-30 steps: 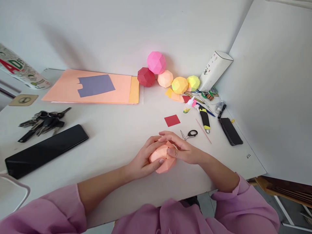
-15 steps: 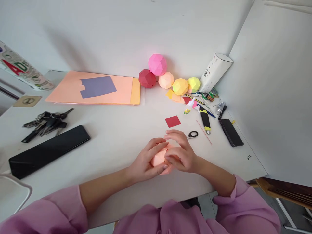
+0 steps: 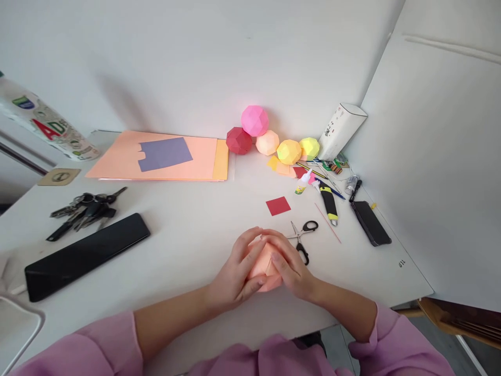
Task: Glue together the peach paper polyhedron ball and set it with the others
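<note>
A peach faceted paper ball [image 3: 265,265] is held between both hands close to the table's front edge. My left hand [image 3: 236,271] wraps round its left side, with the thumb low on the front. On the other side my right hand [image 3: 293,266] curls round the ball, its thumb pressing on the upper front face and its fingers over the top. Open scissors [image 3: 300,237] lie just behind my right hand. Beyond the hands is a small red paper piece [image 3: 278,206].
Along the wall sit several faceted paper balls [image 3: 254,120]. A glue bottle [image 3: 303,181], a cutter [image 3: 328,202] and a phone [image 3: 370,223] lie to the right. Paper sheets [image 3: 111,159], keys [image 3: 92,211] and a black tablet-like device [image 3: 88,256] lie left.
My right hand has come down and closed over the ball, its fingers meeting the left fingers on top. The scissors now show more fully. The camera view has tilted up slightly.
</note>
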`<state>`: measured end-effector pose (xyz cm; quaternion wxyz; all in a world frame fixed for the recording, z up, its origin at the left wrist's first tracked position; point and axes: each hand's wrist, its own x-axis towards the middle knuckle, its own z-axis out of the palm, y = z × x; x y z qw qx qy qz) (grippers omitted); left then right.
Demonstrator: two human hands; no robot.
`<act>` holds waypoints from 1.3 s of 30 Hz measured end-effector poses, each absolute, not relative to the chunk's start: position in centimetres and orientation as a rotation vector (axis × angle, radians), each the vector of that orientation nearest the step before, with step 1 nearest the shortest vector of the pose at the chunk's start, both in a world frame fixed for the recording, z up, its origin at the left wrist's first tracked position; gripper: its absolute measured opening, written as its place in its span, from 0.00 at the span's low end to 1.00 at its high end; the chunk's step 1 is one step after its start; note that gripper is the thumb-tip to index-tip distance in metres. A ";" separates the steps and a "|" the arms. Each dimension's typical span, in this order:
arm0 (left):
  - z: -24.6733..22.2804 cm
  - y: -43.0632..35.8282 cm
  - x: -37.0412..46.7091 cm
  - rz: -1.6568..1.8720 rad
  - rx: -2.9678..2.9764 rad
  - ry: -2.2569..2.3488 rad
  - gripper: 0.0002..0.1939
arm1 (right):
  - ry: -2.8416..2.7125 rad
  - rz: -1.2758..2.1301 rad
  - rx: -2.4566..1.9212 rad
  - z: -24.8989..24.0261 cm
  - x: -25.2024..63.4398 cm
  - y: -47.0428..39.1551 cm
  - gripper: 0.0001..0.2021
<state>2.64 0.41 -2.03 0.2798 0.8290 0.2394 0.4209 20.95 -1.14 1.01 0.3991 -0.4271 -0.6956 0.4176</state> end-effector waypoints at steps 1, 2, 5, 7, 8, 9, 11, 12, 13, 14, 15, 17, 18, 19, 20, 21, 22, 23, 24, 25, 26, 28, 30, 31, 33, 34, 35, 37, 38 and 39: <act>-2.1 0.3 2.7 1.111 2.231 0.676 0.30 | -1.757 1.049 -1.081 0.9 20.8 -1.3 0.16; -2.1 0.2 2.7 1.095 2.242 0.683 0.31 | -1.755 1.030 -1.082 0.8 20.7 -1.4 0.16; -2.4 0.1 2.7 1.087 2.308 0.653 0.35 | -1.767 0.974 -1.088 0.9 20.5 -1.6 0.16; -2.5 0.2 2.8 1.093 2.360 0.651 0.37 | -1.770 0.945 -1.091 1.0 20.4 -1.7 0.16; -2.5 0.3 2.8 1.099 2.382 0.648 0.37 | -1.766 0.929 -1.091 1.0 20.3 -1.7 0.16; -2.5 0.3 2.9 1.108 2.400 0.639 0.37 | -1.764 0.916 -1.091 1.0 20.3 -1.7 0.15; -2.3 0.3 2.9 1.121 2.420 0.619 0.36 | -1.763 0.893 -1.089 1.0 20.2 -1.6 0.14; -2.2 0.2 2.9 1.120 2.420 0.628 0.36 | -1.765 0.885 -1.091 0.9 20.1 -1.6 0.14; -2.0 0.0 2.8 1.115 2.412 0.656 0.35 | -1.769 0.874 -1.094 0.9 20.1 -1.6 0.14; -1.8 -0.1 2.8 1.103 2.399 0.696 0.34 | -1.774 0.859 -1.099 0.8 20.1 -1.6 0.14; -1.7 -0.3 2.8 1.091 2.381 0.749 0.34 | -1.778 0.841 -1.104 0.7 20.1 -1.6 0.14; -1.6 -0.5 2.8 1.080 2.346 0.805 0.33 | -1.783 0.805 -1.104 0.6 20.2 -1.7 0.14; -1.6 -0.5 2.8 1.083 2.333 0.784 0.32 | -1.782 0.786 -1.098 0.6 20.2 -1.7 0.13; -1.7 -0.5 2.8 1.087 2.318 0.743 0.31 | -1.781 0.768 -1.090 0.5 20.2 -1.7 0.13; -1.7 -0.5 2.8 1.094 2.303 0.695 0.30 | -1.782 0.751 -1.080 0.5 20.2 -1.7 0.13; -1.8 -0.4 2.8 1.103 2.287 0.657 0.30 | -1.786 0.735 -1.070 0.4 20.2 -1.8 0.13; -1.9 -0.3 2.8 1.114 2.274 0.632 0.29 | -1.792 0.719 -1.061 0.3 20.1 -1.8 0.13; -2.0 -0.2 2.8 1.126 2.269 0.618 0.29 | -1.799 0.704 -1.055 0.3 20.1 -1.9 0.13; -2.0 -0.2 2.8 1.135 2.270 0.611 0.29 | -1.807 0.690 -1.052 0.2 20.0 -2.0 0.13; -2.0 -0.2 2.8 1.140 2.278 0.606 0.29 | -1.812 0.677 -1.052 0.2 19.9 -2.0 0.13; -2.0 -0.2 2.8 1.143 2.292 0.602 0.29 | -1.812 0.663 -1.055 0.2 19.8 -2.1 0.14; -2.0 -0.2 2.8 1.142 2.318 0.602 0.28 | -1.805 0.652 -1.059 0.2 19.7 -2.2 0.14; -2.1 -0.2 2.8 1.142 2.332 0.614 0.27 | -1.797 0.688 -1.049 0.2 19.7 -2.2 0.15; -2.1 -0.2 2.7 1.148 2.337 0.617 0.27 | -1.784 0.728 -1.042 0.2 19.7 -2.2 0.15; -2.3 0.0 2.7 1.177 2.349 0.611 0.27 | -1.737 0.828 -1.033 0.0 19.9 -1.9 0.15; -2.3 0.1 2.7 1.196 2.357 0.607 0.26 | -1.708 0.874 -1.029 -0.1 20.1 -1.8 0.15; -2.4 0.2 2.7 1.214 2.365 0.603 0.26 | -1.688 0.908 -1.022 -0.1 20.2 -1.6 0.15; -2.5 0.5 2.6 1.235 2.371 0.594 0.26 | -1.697 0.944 -0.994 -0.2 20.3 -1.4 0.15; -2.5 0.6 2.5 1.235 2.367 0.597 0.25 | -1.723 0.949 -0.981 -0.2 20.4 -1.4 0.16; -2.6 0.7 2.4 1.229 2.359 0.609 0.25 | -1.755 0.947 -0.973 -0.1 20.4 -1.4 0.16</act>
